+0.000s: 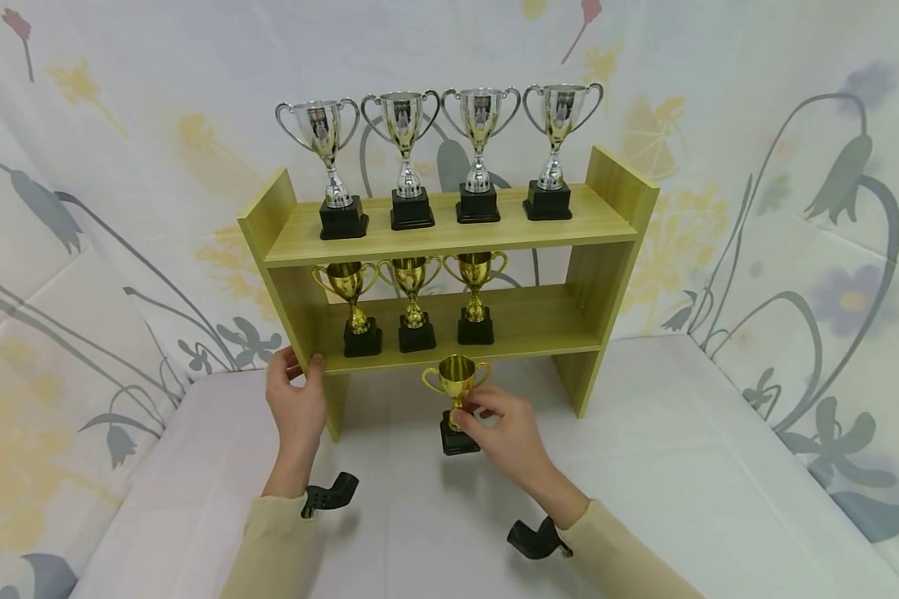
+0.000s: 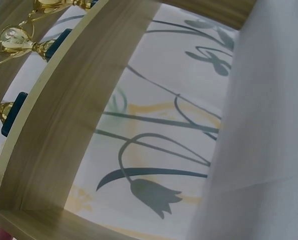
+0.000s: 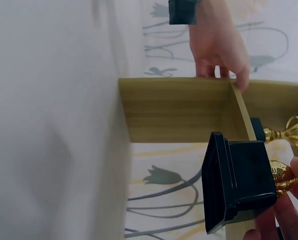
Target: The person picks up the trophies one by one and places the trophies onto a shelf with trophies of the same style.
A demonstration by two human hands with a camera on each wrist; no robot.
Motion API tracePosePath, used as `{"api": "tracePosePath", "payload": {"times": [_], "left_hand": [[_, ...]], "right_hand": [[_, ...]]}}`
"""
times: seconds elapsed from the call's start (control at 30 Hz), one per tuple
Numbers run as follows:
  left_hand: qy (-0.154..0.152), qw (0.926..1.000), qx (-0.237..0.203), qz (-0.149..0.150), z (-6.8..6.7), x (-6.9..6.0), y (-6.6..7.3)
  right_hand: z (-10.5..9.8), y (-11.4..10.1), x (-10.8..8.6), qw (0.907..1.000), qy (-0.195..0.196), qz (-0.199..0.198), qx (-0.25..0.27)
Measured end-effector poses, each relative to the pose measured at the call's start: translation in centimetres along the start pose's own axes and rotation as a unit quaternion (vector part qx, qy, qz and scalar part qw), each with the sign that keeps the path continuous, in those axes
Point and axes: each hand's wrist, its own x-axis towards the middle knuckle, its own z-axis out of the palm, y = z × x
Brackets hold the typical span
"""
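My right hand (image 1: 508,431) pinches a gold trophy cup (image 1: 457,378) by its stem, in front of the shelf and below its lower board. The trophy's black base (image 3: 244,182) hangs clear of the table in the right wrist view. My left hand (image 1: 297,403) grips the left side panel of the wooden shelf (image 1: 449,245), thumb at the front edge. On the lower board stand a left gold trophy (image 1: 358,320), a middle gold trophy (image 1: 414,314) and a right gold trophy (image 1: 475,309), with bare board to their right.
Several silver trophies (image 1: 404,154) stand in a row on the top board. A white cloth (image 1: 419,532) covers the table, and a flower-printed cloth (image 1: 764,208) hangs behind and at both sides. Black wrist camera mounts (image 1: 535,539) stick out from both wrists.
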Motion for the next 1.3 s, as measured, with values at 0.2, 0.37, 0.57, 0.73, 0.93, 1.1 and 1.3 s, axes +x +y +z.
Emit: {"api": "tracePosePath", "payload": {"times": [0.2, 0.37, 0.57, 0.73, 0.93, 1.1, 1.3], "left_hand": [[0.001, 1.0000, -0.004, -0.003, -0.1, -0.1, 0.1], [0.000, 1.0000, 0.005, -0.004, 0.0, -0.1, 0.3], [-0.002, 0.9999, 0.010, -0.002, 0.0, -0.1, 0.3], [-0.002, 0.9999, 0.011, -0.001, 0.0, -0.1, 0.2], [-0.001, 0.9999, 0.013, 0.002, 0.0, -0.1, 0.1], [0.000, 0.9999, 0.015, 0.003, -0.1, -0.2, 0.2], [0.000, 0.9998, 0.017, 0.004, -0.1, -0.1, 0.2]], "right_hand": [[-0.5, 0.0, 0.0, 1.0000, -0.001, 0.007, -0.006], [-1.1, -0.1, 0.0, 0.9998, 0.002, 0.014, -0.012], [-1.8, 0.2, 0.0, 0.9997, 0.009, 0.008, -0.020], [-2.3, 0.3, 0.0, 0.9995, 0.014, 0.006, -0.026], [-2.8, 0.6, -0.1, 0.9994, 0.021, 0.006, -0.027], [-3.0, 0.9, 0.0, 0.9994, 0.026, 0.007, -0.023], [-3.1, 0.8, 0.0, 0.9992, 0.032, 0.007, -0.022]]}}
